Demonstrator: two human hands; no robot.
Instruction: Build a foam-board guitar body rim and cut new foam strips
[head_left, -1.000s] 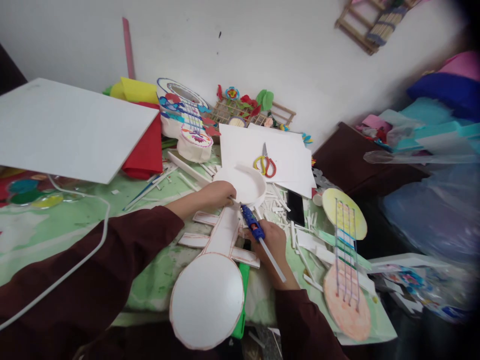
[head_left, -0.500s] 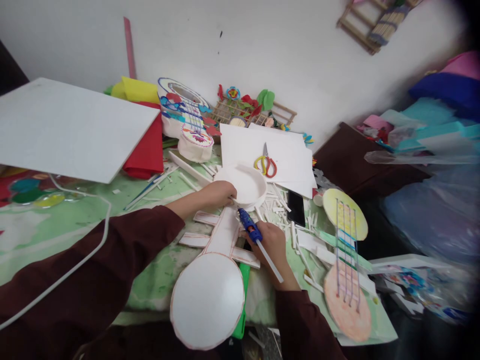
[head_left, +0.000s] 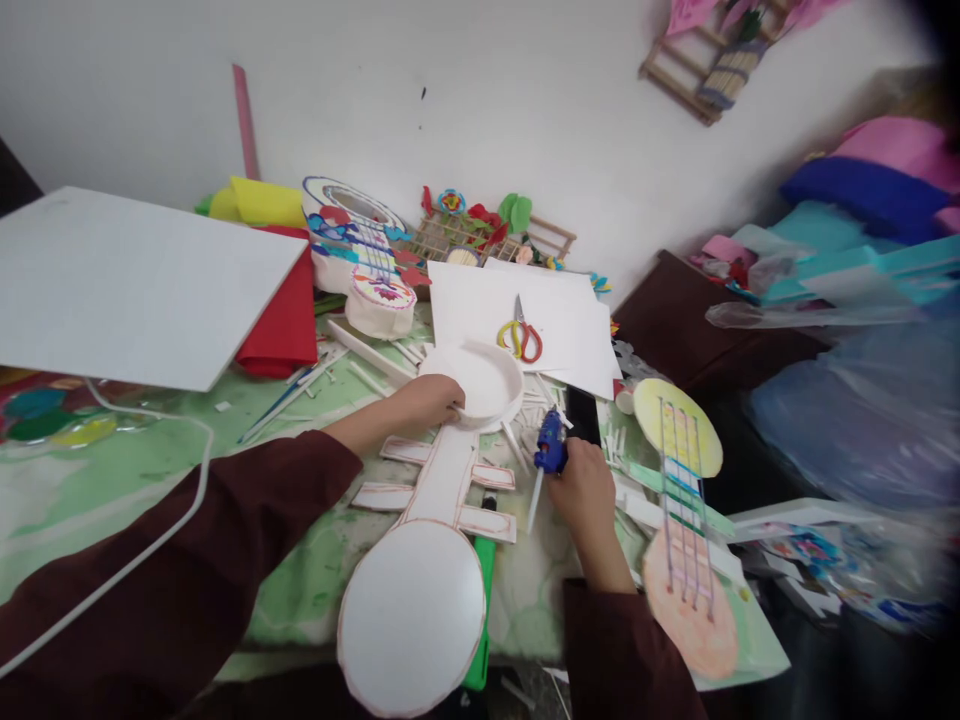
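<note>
My left hand is closed on the near left rim of a round white foam piece with a raised wall. From that round part a flat white neck with side pegs runs toward me, ending in a white disc that overhangs the table edge. In my right hand, to the right of the neck, is a blue glue gun with a white glue stick poking from its back. Its tip points away from me, over loose foam strips, apart from the white piece.
Red-and-yellow-handled scissors rest on white sheets. A black phone lies beyond my right hand. A stringed paper guitar is at the right, a decorated one behind. A green cutter lies partly under the disc.
My right hand has moved the glue gun rightward, away from the round part's rim near my left hand. My left hand stays on the rim. The view has shifted slightly.
</note>
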